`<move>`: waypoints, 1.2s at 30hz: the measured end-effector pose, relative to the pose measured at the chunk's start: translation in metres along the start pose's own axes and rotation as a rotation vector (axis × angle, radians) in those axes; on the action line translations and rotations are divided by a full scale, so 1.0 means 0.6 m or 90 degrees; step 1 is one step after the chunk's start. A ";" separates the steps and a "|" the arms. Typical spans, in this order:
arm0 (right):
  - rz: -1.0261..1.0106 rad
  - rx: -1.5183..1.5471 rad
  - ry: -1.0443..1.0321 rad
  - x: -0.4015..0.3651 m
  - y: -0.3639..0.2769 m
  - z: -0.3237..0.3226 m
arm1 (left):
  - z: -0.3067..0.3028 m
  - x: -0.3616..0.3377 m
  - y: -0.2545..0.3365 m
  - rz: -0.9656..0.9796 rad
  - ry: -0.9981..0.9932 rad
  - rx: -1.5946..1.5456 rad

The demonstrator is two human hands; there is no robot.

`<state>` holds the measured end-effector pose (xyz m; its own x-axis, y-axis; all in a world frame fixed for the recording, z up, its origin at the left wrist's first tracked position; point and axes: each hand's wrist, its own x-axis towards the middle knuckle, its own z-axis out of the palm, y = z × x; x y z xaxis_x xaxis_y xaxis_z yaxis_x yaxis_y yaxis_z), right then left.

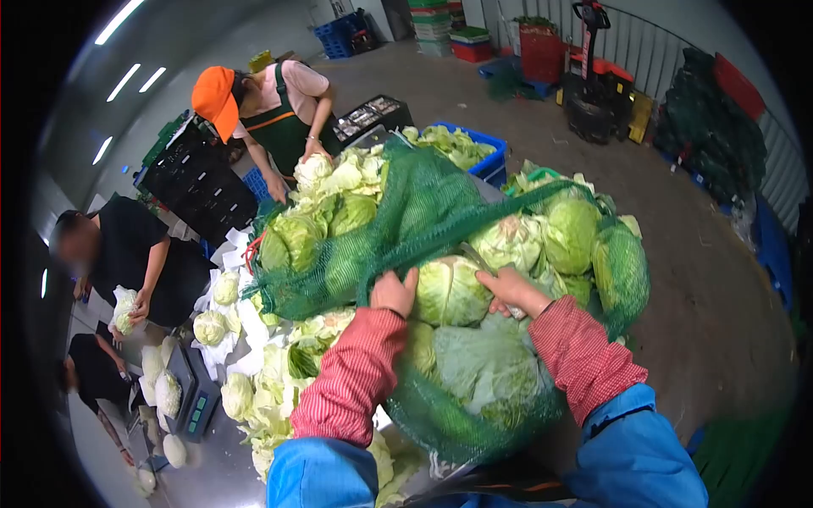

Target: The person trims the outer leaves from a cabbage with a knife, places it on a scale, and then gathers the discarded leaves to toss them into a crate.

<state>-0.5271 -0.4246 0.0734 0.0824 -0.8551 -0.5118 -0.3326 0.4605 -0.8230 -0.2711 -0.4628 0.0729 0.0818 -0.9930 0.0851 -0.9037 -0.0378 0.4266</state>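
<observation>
Here, both hands work at the mouth of a green net sack (423, 212) that lies heaped across the bench (216, 466), stuffed with whole heads. The left hand (394, 293) sits at the sack's torn edge, its fingers (406, 279) pressed together and hooked into the mesh just beside a pale cabbage (449, 292). The right hand (517, 292) rests against that cabbage's other side, fingers curled close together. Their tips are hidden, so I cannot tell whether they pinch anything, though a thin pale edge above them may be a blade. The cabbage lies between the two hands, half out of the netting, touching both, on top of other heads still wrapped in mesh.

To the left of the sack, trimmed cabbages (222, 309) and loose leaves (271, 398) are scattered over the bench, near a scale (199, 406). Across the pile, a person in an orange cap (216, 97) leans over it with both hands on a head. At the far left a person in black (127, 245) holds a small cabbage. Behind the sack stands a blue crate (495, 161) of leaves on the concrete floor (703, 279).
</observation>
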 end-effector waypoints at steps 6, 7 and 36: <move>-0.033 -0.211 -0.002 0.016 -0.036 0.000 | 0.007 -0.076 -0.035 0.047 -0.074 0.035; -0.030 -0.211 0.003 0.019 -0.034 0.001 | 0.017 -0.074 -0.043 0.053 -0.081 0.048; -0.492 -0.139 0.275 -0.434 -0.127 0.208 | -0.321 -0.337 -0.040 0.036 -0.030 -0.958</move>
<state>-0.4059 -0.2071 0.2383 0.0119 -0.9421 0.3352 -0.5052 -0.2950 -0.8110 -0.1849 -0.2398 0.2188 0.0225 -0.9929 0.1172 0.3604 0.1174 0.9254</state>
